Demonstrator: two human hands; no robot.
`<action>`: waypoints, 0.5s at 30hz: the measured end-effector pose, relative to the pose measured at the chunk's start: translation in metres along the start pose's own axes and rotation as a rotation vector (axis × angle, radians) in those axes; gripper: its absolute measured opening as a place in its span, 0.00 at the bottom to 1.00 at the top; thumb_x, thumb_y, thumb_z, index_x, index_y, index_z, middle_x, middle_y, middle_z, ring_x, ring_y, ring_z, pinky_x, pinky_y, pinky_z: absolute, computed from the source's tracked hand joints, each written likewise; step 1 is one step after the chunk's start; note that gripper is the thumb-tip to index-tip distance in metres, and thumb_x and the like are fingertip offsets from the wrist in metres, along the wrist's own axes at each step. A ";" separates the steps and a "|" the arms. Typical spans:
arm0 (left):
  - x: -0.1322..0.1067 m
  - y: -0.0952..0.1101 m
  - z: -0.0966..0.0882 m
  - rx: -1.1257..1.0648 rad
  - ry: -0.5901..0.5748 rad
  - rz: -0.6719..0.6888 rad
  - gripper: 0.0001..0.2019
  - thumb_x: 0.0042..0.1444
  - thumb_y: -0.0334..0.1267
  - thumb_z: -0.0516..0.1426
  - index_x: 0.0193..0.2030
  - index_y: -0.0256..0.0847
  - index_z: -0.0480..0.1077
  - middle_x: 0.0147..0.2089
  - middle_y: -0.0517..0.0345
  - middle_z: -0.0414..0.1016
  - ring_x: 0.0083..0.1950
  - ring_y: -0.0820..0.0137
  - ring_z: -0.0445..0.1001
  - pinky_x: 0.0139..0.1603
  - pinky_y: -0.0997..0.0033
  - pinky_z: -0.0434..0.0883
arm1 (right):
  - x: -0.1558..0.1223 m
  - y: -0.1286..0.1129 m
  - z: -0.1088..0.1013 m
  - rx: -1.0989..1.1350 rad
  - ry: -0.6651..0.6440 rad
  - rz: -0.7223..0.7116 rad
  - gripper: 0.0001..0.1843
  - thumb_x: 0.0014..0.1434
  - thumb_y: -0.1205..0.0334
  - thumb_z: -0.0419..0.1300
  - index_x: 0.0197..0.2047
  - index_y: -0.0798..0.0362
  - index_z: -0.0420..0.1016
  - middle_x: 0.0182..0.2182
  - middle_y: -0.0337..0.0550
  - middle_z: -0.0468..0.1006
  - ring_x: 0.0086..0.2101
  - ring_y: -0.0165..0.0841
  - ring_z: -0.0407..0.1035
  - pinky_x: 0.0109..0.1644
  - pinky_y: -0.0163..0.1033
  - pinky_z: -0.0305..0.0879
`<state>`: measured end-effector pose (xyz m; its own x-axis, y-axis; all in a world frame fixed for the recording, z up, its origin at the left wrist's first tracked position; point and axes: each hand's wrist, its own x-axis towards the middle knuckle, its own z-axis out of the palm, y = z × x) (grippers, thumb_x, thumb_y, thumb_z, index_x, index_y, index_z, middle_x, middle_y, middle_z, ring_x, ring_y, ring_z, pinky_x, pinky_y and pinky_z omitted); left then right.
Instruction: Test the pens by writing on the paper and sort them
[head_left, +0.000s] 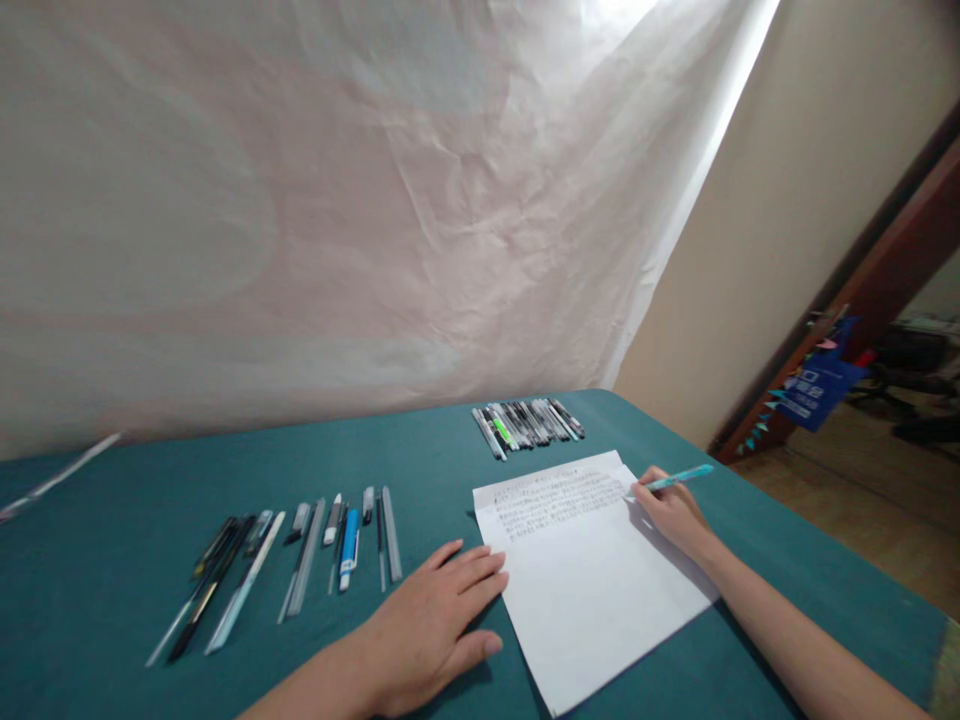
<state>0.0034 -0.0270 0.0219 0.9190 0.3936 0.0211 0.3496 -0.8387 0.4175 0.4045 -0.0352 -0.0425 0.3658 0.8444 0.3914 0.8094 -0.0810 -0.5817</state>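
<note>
My right hand is closed around a light-blue pen, its tip at the right end of the handwriting on a white sheet of paper. Several lines of small dark writing fill the upper part of the sheet; the lower part is blank. My left hand lies flat with fingers spread, fingertips at the paper's left edge. Left of it are pen parts in loose groups: a blue pen barrel, clear barrels, thin refills and caps.
The table has a dark green cover. A row of several pens, one bright green, lies at the back. Behind hangs a pale pink sheet. At far left is a thin white stick-like thing. A blue bag-like item hangs by the doorway.
</note>
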 end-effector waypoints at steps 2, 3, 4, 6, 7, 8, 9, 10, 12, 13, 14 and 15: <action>0.000 0.000 0.000 0.007 -0.007 -0.003 0.24 0.60 0.52 0.43 0.62 0.51 0.50 0.66 0.58 0.49 0.65 0.64 0.48 0.64 0.54 0.45 | 0.000 0.001 0.000 -0.002 -0.007 0.003 0.09 0.51 0.60 0.51 0.22 0.53 0.63 0.13 0.31 0.59 0.17 0.26 0.56 0.21 0.32 0.50; 0.000 0.000 0.000 0.007 -0.007 -0.002 0.24 0.60 0.52 0.43 0.62 0.51 0.50 0.66 0.58 0.49 0.65 0.64 0.48 0.64 0.54 0.45 | 0.000 0.001 0.000 -0.003 -0.011 0.004 0.09 0.51 0.60 0.51 0.22 0.53 0.63 0.13 0.31 0.59 0.17 0.26 0.56 0.21 0.32 0.50; 0.000 0.001 0.000 0.006 -0.004 -0.001 0.24 0.60 0.52 0.43 0.62 0.51 0.51 0.65 0.58 0.49 0.65 0.64 0.48 0.64 0.54 0.45 | 0.000 0.002 0.000 -0.006 -0.015 0.002 0.09 0.51 0.60 0.51 0.22 0.53 0.63 0.13 0.31 0.60 0.17 0.26 0.56 0.21 0.32 0.50; 0.000 0.001 0.000 0.004 0.001 0.001 0.24 0.60 0.51 0.43 0.62 0.50 0.51 0.65 0.58 0.50 0.65 0.64 0.48 0.64 0.53 0.45 | 0.000 0.002 0.000 -0.012 -0.014 -0.002 0.09 0.51 0.60 0.51 0.22 0.53 0.63 0.13 0.31 0.60 0.17 0.26 0.57 0.21 0.32 0.51; -0.001 0.001 0.000 0.005 0.000 0.003 0.24 0.60 0.51 0.43 0.62 0.50 0.51 0.65 0.58 0.50 0.65 0.64 0.48 0.64 0.53 0.46 | 0.000 0.002 0.000 -0.017 -0.010 -0.005 0.09 0.51 0.60 0.50 0.22 0.53 0.63 0.13 0.31 0.60 0.17 0.26 0.57 0.21 0.32 0.51; -0.001 0.001 -0.001 0.005 -0.001 0.002 0.24 0.60 0.51 0.43 0.62 0.50 0.51 0.65 0.58 0.50 0.65 0.64 0.48 0.64 0.53 0.46 | 0.000 0.002 0.000 -0.022 -0.006 -0.007 0.09 0.50 0.60 0.50 0.22 0.53 0.63 0.13 0.31 0.60 0.17 0.26 0.57 0.20 0.32 0.51; -0.001 0.001 -0.001 0.006 -0.002 0.001 0.24 0.60 0.51 0.43 0.62 0.50 0.51 0.65 0.58 0.50 0.65 0.63 0.48 0.64 0.53 0.46 | 0.001 0.002 0.000 -0.026 -0.006 -0.008 0.09 0.50 0.60 0.50 0.22 0.53 0.63 0.13 0.31 0.60 0.16 0.26 0.57 0.20 0.32 0.51; -0.001 0.002 -0.001 0.006 -0.004 0.000 0.24 0.60 0.51 0.43 0.62 0.50 0.51 0.65 0.57 0.50 0.65 0.63 0.48 0.63 0.52 0.46 | 0.001 0.002 0.000 -0.029 -0.008 -0.009 0.09 0.50 0.60 0.50 0.22 0.53 0.63 0.13 0.31 0.60 0.16 0.26 0.56 0.20 0.32 0.51; -0.001 0.002 -0.002 0.002 0.000 -0.001 0.24 0.60 0.51 0.43 0.62 0.50 0.51 0.65 0.57 0.50 0.65 0.63 0.49 0.63 0.52 0.46 | 0.001 0.002 0.000 -0.034 -0.010 -0.012 0.09 0.50 0.60 0.50 0.22 0.53 0.63 0.13 0.32 0.60 0.17 0.26 0.56 0.20 0.32 0.51; -0.001 0.002 -0.002 0.001 0.004 0.000 0.24 0.60 0.51 0.43 0.62 0.50 0.51 0.65 0.57 0.50 0.65 0.63 0.49 0.63 0.52 0.46 | 0.001 0.002 0.000 -0.035 -0.009 -0.013 0.09 0.50 0.60 0.50 0.22 0.53 0.63 0.13 0.32 0.60 0.17 0.26 0.57 0.21 0.32 0.51; -0.001 0.002 -0.002 -0.001 0.008 0.001 0.24 0.60 0.51 0.43 0.62 0.50 0.51 0.65 0.57 0.50 0.65 0.63 0.49 0.63 0.52 0.46 | 0.001 0.002 0.000 -0.037 -0.004 -0.015 0.09 0.50 0.60 0.50 0.22 0.53 0.63 0.13 0.32 0.60 0.17 0.26 0.57 0.21 0.32 0.51; -0.001 0.002 -0.001 -0.001 0.010 0.001 0.24 0.60 0.51 0.43 0.62 0.50 0.51 0.65 0.57 0.50 0.65 0.63 0.49 0.63 0.52 0.46 | 0.001 0.002 0.000 -0.037 0.001 -0.017 0.09 0.50 0.60 0.50 0.22 0.53 0.63 0.13 0.32 0.61 0.17 0.26 0.57 0.21 0.32 0.52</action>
<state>0.0030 -0.0283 0.0239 0.9177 0.3962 0.0306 0.3482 -0.8389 0.4184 0.4065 -0.0343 -0.0437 0.3522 0.8453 0.4018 0.8320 -0.0862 -0.5480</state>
